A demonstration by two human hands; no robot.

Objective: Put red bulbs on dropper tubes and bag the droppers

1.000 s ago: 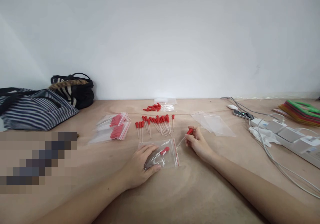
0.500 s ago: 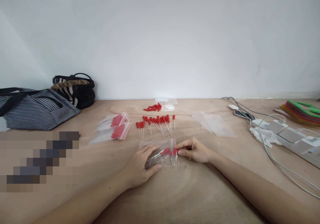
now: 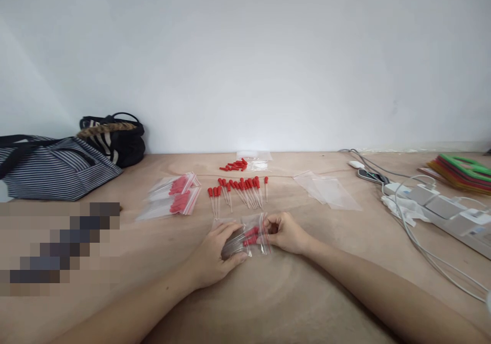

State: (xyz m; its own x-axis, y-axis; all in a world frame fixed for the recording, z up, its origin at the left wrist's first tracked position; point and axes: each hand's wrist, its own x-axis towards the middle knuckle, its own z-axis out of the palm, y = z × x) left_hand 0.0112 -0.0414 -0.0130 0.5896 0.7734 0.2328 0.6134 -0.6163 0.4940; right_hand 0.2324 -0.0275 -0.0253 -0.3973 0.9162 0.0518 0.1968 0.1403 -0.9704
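Note:
A clear zip-lock bag [image 3: 246, 221] lies on the table between my hands, its red-striped mouth facing right. Inside it are glass droppers with red rubber bulbs [image 3: 251, 236]. My left hand [image 3: 218, 254] grips the bag's left part, fingers above and thumb below. My right hand [image 3: 287, 234] is closed at the mouth, its fingertips just inside against the end of a dropper's bulb; the exact contact is partly hidden by the plastic. Just beyond the bag, several red-bulbed droppers [image 3: 241, 185] lie in a loose row.
Filled zip-lock bags [image 3: 180, 193] lie at left, flat bags [image 3: 333, 193] at right. Loose red bulbs [image 3: 233, 166] and thin glass tubes [image 3: 259, 164] lie near the wall. A power strip [image 3: 447, 208] with cables, stacked coloured sheets [image 3: 464, 173] and a striped bag [image 3: 61, 167] flank them.
My right hand has moved left into the bag's mouth, and the red bulbs have slid deeper into the bag. My left hand has stayed in place on the bag.

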